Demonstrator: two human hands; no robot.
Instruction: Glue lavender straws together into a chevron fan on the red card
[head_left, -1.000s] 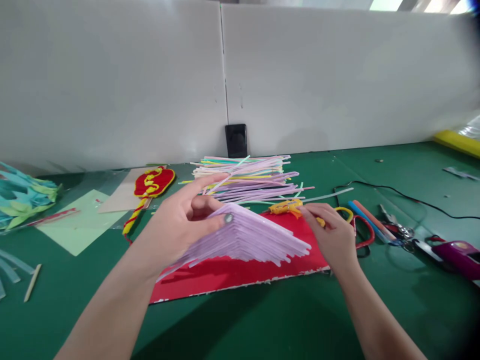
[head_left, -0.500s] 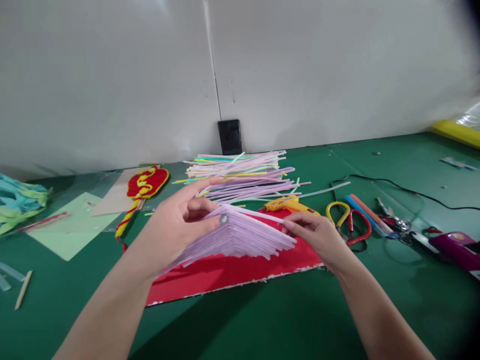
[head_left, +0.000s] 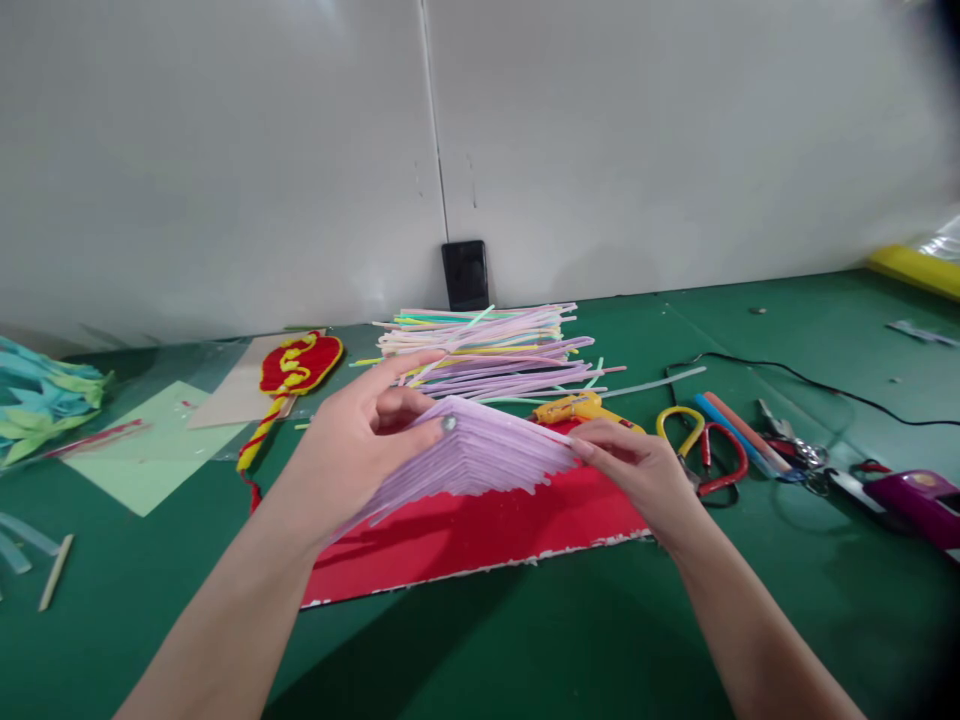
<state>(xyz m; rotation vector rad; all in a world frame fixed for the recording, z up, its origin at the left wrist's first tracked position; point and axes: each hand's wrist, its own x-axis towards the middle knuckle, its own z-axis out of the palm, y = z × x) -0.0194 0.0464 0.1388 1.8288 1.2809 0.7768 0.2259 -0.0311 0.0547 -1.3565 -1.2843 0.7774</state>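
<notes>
A chevron-shaped panel of purple pipe cleaners [head_left: 480, 450], laid side by side and bent at the middle, is held up above a red board [head_left: 465, 545]. My left hand [head_left: 375, 440] is closed on the panel's left part, with the thumb on its near face by the peak. At the panel's right side, my right hand [head_left: 630, 455] pinches the end of the topmost pipe cleaner between thumb and fingers. The left end of the panel is partly hidden behind my left hand.
Behind my hands lie loose pipe cleaners [head_left: 480, 345], and a phone [head_left: 465, 275] leans on the wall. A yellow glue gun [head_left: 574, 407], pliers [head_left: 705, 450] and keys [head_left: 806, 455] lie to the right. A red-and-yellow fan shape [head_left: 300, 362] and green paper [head_left: 154, 450] lie left.
The top pipe cleaner, earlier raised apart from the others at the right, now lies closer against the panel. The panel's right side has tilted up slightly, with my right hand still at its end.
</notes>
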